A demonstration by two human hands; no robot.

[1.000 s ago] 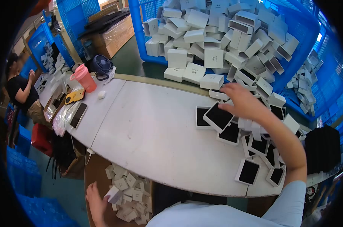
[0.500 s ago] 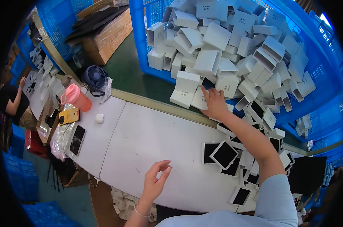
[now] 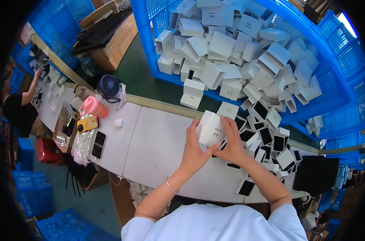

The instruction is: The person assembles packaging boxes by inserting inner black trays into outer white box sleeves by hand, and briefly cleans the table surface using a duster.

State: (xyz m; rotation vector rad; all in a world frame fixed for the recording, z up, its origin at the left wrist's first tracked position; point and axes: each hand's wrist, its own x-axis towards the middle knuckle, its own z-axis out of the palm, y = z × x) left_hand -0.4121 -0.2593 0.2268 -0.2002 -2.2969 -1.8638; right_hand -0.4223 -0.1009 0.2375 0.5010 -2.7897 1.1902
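Over the white table, both my hands hold a small white cardboard box [image 3: 210,130] with printed characters on its side. My left hand [image 3: 195,148] grips its left side, fingers up and thumb underneath. On the opposite side, my right hand [image 3: 232,146] has its fingers wrapped round the edge. Just behind the right fingers is another white box [image 3: 228,109]; whether they touch it I cannot tell. To the right lie several open white box trays [image 3: 245,187] with black inserts, some in a heap.
A large blue plastic basket [image 3: 144,40] full of white boxes [image 3: 222,45] stands behind the table [image 3: 154,160]. At left are a phone [image 3: 98,144], a yellow device [image 3: 88,124], a pink cup [image 3: 95,107] and a fan [image 3: 109,86]. Another person [image 3: 19,104] works far left.
My right hand has drawn back from the boxes at the basket's front. My left hand has risen to meet it, and both now hold a white box. The view has shifted slightly.
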